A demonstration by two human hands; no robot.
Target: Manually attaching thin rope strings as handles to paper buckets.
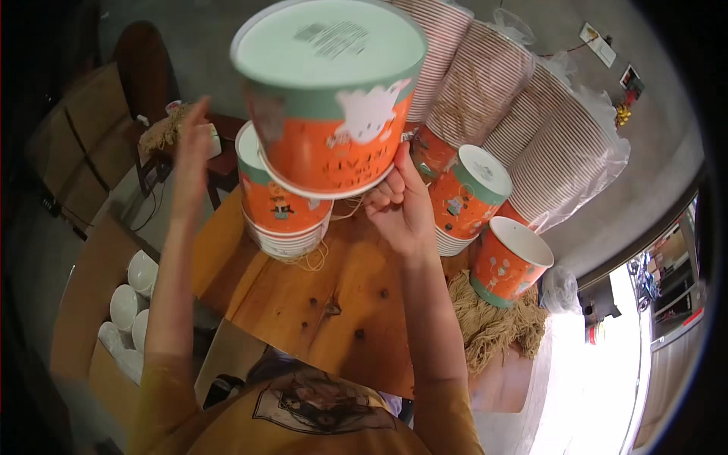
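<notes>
Dark inverted lettering point(368, 176) on held orange bucket point(307, 144) — small print point(331, 38) on pale base point(330, 68).

Harsh glare point(580, 387) lower right, blurred left hand point(195, 155)

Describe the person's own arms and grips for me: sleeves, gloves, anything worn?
The left grip, motion-blurred, and right grip are bare hands, with no gloves or wristwear visible. Mustard-yellow fabric sleeves stop near the elbows, leaving the forearms bare.
</notes>
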